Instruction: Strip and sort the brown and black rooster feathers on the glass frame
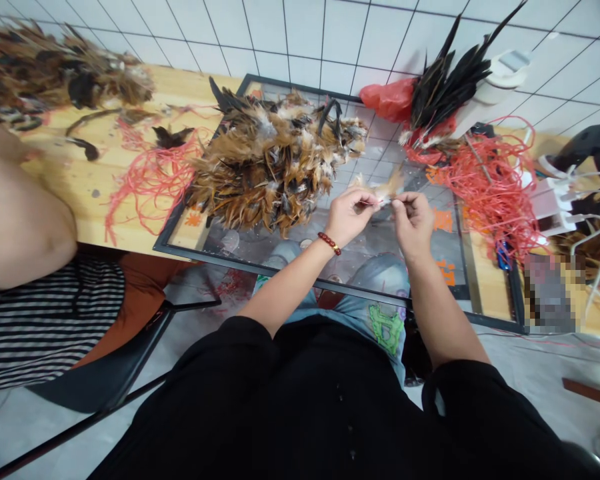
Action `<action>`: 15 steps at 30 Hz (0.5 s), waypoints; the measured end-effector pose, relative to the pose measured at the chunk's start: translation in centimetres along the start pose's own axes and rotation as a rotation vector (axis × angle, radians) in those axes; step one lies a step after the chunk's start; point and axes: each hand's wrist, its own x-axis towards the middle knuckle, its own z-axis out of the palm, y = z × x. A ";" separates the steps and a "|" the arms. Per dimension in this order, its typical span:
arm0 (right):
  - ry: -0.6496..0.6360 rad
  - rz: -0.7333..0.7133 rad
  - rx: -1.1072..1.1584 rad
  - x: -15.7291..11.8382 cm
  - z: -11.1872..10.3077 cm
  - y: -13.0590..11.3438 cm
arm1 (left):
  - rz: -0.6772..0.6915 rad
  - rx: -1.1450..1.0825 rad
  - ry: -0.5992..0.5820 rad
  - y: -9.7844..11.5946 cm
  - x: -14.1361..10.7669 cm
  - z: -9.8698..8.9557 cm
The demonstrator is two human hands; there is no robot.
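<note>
Over the framed glass panel, my left hand point(351, 212) has its fingers pinched on a small bunch of brown and white feathers point(394, 181). A thin bit of red shows at those fingertips, perhaps string. My right hand point(414, 219) is closed too, thumb against forefinger, at the pale quill ends of the same bunch. The two sets of fingertips almost meet. Left of my hands lies a big heap of brown feathers point(275, 167). Black feathers point(447, 83) stand in a red plastic bag point(387, 100) beyond my right hand.
Red plastic string lies tangled at the right point(490, 187), and a second tangle point(153, 173) is at the left. White cables and a power strip point(553, 207) occupy the right end. Another person's arm point(25, 207) rests at the left, near more feathers point(60, 70). A tiled wall borders the back.
</note>
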 end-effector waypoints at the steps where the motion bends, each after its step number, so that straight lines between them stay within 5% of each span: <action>1: 0.020 -0.008 0.005 0.0 0.0 -0.1 | 0.051 0.024 0.004 0.3 -0.1 -0.1; 10: -0.070 0.132 0.293 0.2 0.9 -0.3 | 0.188 0.201 -0.194 0.3 -0.8 -0.4; 15: -0.060 0.140 0.291 0.3 0.9 -0.5 | 0.108 0.170 -0.124 -0.2 -0.7 -0.1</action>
